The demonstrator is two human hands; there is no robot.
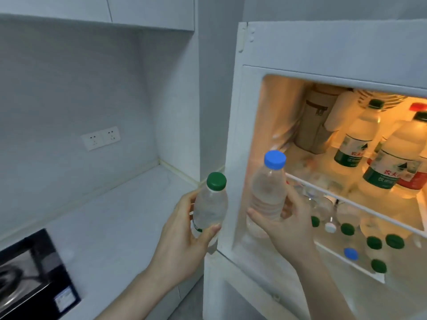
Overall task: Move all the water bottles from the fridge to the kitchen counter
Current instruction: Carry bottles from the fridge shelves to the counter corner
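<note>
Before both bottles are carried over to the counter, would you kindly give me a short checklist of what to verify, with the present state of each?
1. Left hand grips the clear plastic bottle with the green cap: ok.
2. Right hand grips the clear plastic bottle with the blue cap: ok.
3. Both caps are on: ok; how tight, cannot tell.
4. Both bottles are out of the lit white fridge: ok.
5. Pale kitchen counter shows bare space between the wall and the black stove: ok.
6. Fridge emptied of bottles: not ok, many remain on its shelves.
</note>
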